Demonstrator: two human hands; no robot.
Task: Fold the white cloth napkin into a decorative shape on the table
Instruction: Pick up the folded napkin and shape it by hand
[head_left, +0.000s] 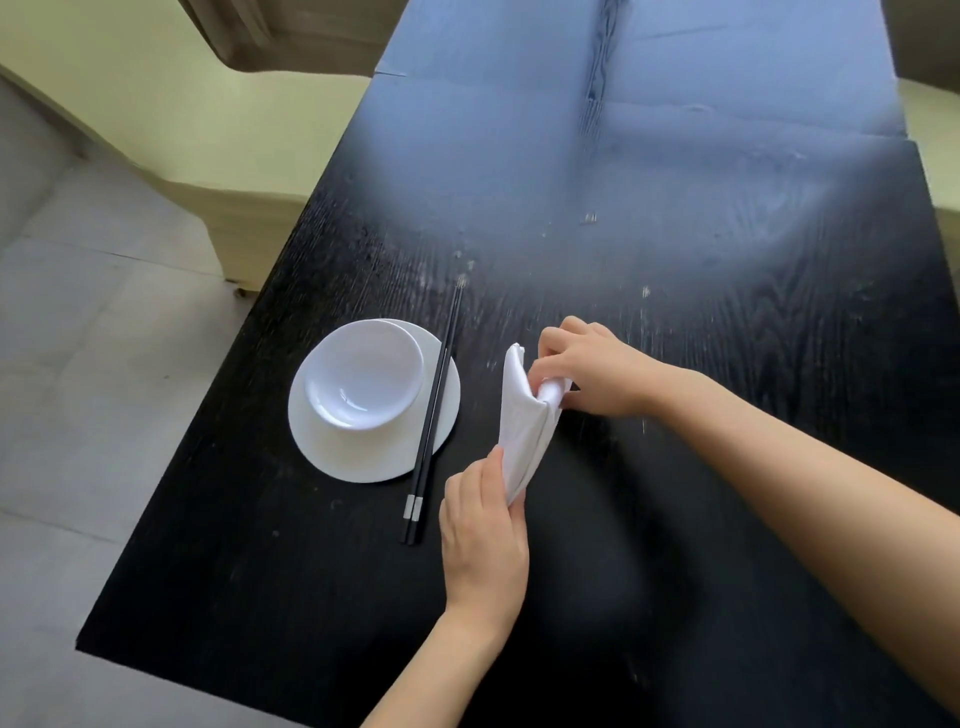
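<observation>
The white cloth napkin (524, 423) is folded into a narrow, long wedge and stands on edge on the black table (675, 291). My left hand (483, 525) pinches its near, pointed end between thumb and fingers. My right hand (587, 369) grips the far end, where a rolled or tucked part of the cloth shows between the fingers. Part of the napkin's far side is hidden behind my right hand.
Left of the napkin a white bowl (363, 382) sits on a white plate (441, 431). A pair of black chopsticks (431, 421) lies along the plate's right edge, close to my left hand. The table's left edge (171, 457) drops to a grey floor; pale green seats stand beyond.
</observation>
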